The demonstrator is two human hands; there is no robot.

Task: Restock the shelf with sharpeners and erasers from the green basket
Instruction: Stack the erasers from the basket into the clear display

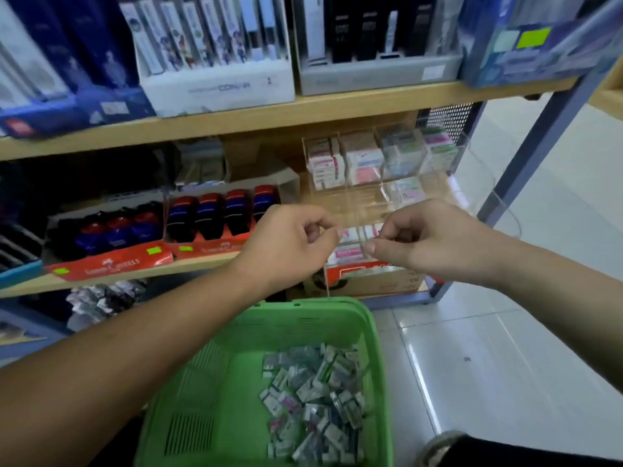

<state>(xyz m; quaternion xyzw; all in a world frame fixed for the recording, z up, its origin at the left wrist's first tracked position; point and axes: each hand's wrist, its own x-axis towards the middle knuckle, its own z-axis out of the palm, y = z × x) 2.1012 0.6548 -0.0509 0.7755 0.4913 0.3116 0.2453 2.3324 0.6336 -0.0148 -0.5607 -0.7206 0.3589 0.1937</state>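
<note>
Both of your hands are up at the shelf [202,264]. The left hand [293,241] and the right hand [435,241] face each other with a narrow gap between them. On each, the fingers [371,247] are curled in, thumb against forefinger, in a pinching posture. Whether anything small sits in either pinch is too blurred to tell.

Your stock lies well below the fingers and back toward you, as a heap of small wrapped packets [313,399] in the green basket [374,332]. The heap sits roughly under the gap between your hands, so it looks about as near to one hand as to the other.

Just beyond the fingers stands the clear organizer [387,156]. Its lowest front compartment [350,244], which holds pink-and-white packets, shows through the gap. The fuller upper compartments rise above and beyond the fingers of your right hand.

The packets in the basket lie jumbled, with their long axes pointing every way. You will likely need to turn each one after lifting it to match the stacked rows. The trip itself is short, down toward you and then up and away.
</note>
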